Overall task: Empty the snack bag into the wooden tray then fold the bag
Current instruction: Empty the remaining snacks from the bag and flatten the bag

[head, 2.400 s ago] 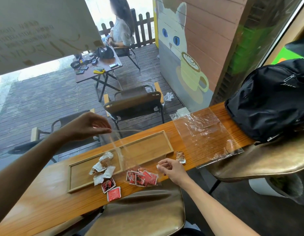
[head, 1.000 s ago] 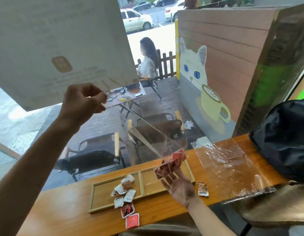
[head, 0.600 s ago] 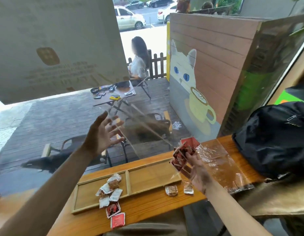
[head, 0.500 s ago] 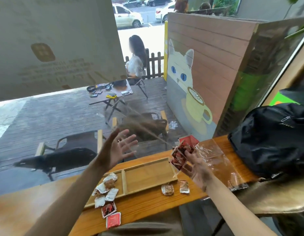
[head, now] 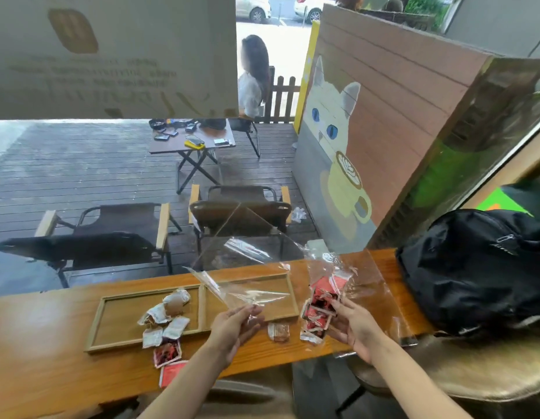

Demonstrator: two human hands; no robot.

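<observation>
Holding pale packets (head: 167,313): wooden tray (head: 117,316)

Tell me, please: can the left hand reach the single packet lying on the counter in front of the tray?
Probably yes. The packet lies bare on the counter beside the left hand, nothing between them. But its fingers pinch the clear bag, so it must release first.

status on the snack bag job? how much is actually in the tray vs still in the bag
Partly done. A few pale packets lie in the wooden tray; some red packets and another landed on the counter. In hand: the right hand holds the clear snack bag, still bunched round red packets; the left hand pinches its loose end. Left: empty it, gather strays, fold.
</observation>
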